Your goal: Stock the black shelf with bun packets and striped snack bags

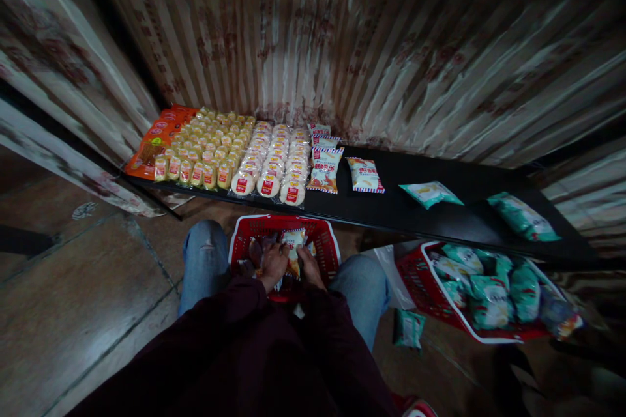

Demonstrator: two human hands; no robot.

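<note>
both forearms, in dark sleeves, reach forward and down between the bent knees, and the two hands meet inside the red basket (pixel 235 241). the left hand (pixel 274 265) lies back up, its fingers angled in to the near-left edge of a striped snack bag (pixel 294 242), its grip pinching that edge. the right hand (pixel 312 268) slants in from the other side, fingers forward against the bag's right edge; whether its grip pinches or only presses, i cannot tell. the bag sits between the two hands, over other packets in the basket that are too dim to count.

ahead is one long black shelf (pixel 391 215). from its left end it bears orange packaging (pixel 163 133), then a block of small yellow packets (pixel 197 173), six along the front edge and too crowded behind to count. next come three columns of round white packs (pixel 268 184), overlapping. four striped bags (pixel 364 176) follow: three overlapping in a column, one apart to their right. two green bags (pixel 523 216) lie farther right, well apart.

there are two baskets in all; the second basket (pixel 415 277), near the right knee, holds several green bags, overlapping, with no sure count. one more green bag (pixel 409 329) lies on the floor (pixel 110 280) beside it.
</note>
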